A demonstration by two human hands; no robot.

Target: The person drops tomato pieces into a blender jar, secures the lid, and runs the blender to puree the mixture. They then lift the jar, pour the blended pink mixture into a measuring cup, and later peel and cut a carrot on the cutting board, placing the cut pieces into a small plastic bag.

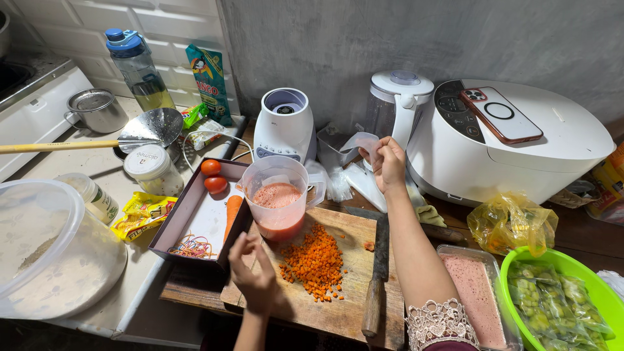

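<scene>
Right hand (389, 162): reaching up toward the back of the table, fingers pinching a thin clear plastic bag (361, 144) off the pile by the wall.
Left hand (255, 276): hovering over the near edge of the board (338, 305), fingers half-curled and holding nothing, just beside the carrot bits (315, 260).
Jug (279, 198): standing upright at the back left of the board, roughly a third full of a pink-orange blended mix.
Risk, jug: it is sitting right between the two arms, so a sleeve or elbow swinging back could be tipping it and sending the mix over the board.
Risk, knife (379, 266): lying along the board under the right forearm, blade pointing away; the arm dropping down could be catching it or knocking it off the edge.
Risk, carrot bits: piled loose near the left hand, so a brush of the fingers could be scattering them onto the table.
Risk, bag: flimsy and held only by the fingertips, likely slipping or dragging its neighbours along.
Tray (478, 292): clear, at the right, filled with the same pink mix.
Green bowl (585, 286): holding small bags of chopped greens.
Box (195, 224): two tomatoes, a whole carrot, rubber bands.
Tub (52, 247): lidded, something pale inside.
</scene>
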